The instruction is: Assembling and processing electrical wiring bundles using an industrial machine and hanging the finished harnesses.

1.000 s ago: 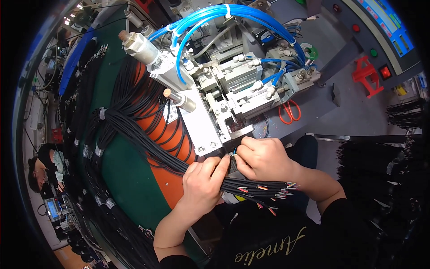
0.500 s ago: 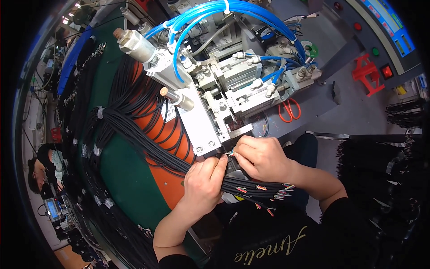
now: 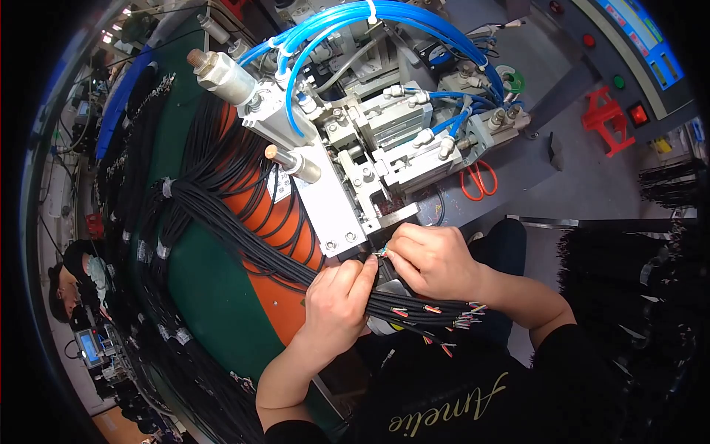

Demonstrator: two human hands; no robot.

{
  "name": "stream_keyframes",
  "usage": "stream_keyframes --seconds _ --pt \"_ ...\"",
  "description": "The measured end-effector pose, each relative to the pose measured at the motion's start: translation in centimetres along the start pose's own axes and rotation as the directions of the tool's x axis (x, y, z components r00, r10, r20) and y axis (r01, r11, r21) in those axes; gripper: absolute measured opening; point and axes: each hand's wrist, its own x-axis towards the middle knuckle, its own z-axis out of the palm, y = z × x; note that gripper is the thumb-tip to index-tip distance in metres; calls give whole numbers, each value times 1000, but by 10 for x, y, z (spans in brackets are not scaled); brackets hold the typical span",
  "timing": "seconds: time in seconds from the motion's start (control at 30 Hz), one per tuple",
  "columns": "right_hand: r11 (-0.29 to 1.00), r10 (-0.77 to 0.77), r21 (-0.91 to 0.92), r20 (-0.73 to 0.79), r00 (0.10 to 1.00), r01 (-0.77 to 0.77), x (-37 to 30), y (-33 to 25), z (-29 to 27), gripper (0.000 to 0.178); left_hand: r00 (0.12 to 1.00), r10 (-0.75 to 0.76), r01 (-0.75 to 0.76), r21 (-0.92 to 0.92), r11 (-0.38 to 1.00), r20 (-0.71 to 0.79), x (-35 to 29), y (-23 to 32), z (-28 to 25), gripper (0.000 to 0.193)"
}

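At the front of a metal pneumatic press (image 3: 346,211), my two hands meet fingertip to fingertip. My left hand (image 3: 336,296) is closed, its thumb and forefinger at a black cable whose end is mostly hidden by the fingers. My right hand (image 3: 436,259) pinches the thin coloured wires (image 3: 381,253) that come out at that end. A thick bundle of black cables (image 3: 414,311) runs under my left hand and out to its right. Short red, white and other coloured wire ends show at the bundle's tips.
Blue air hoses (image 3: 336,18) arch over the press. Red-handled scissors (image 3: 478,181) lie right of it. Further right stand a red plastic bracket (image 3: 608,122) and a control panel with a screen (image 3: 651,44). More black cables (image 3: 214,207) cover the green and orange surface at left; another person (image 3: 70,285) sits beyond.
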Motion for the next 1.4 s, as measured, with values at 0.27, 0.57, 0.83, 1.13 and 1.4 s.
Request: stream_keyframes --seconds 0.27,0.57,0.83,1.13,1.4 --pt "991 -98 -90 41 994 102 5 -5 -6 8 994 75 -79 56 995 83 6 2 -8 44" --pt "997 -11 -79 155 988 24 10 -1 -10 8 978 77 -109 160 981 193 15 7 -14 42" --pt "991 82 93 151 985 -97 5 14 -4 7 997 -5 0 56 998 83 3 -1 -12 42" --pt "907 216 312 229 949 -282 2 1 -18 13 986 -138 142 36 989 -88 -21 -18 -10 35" --pt "757 45 628 224 974 -179 -1 -15 -19 18 994 30 -37 -61 997 -104 -12 -2 -16 28"
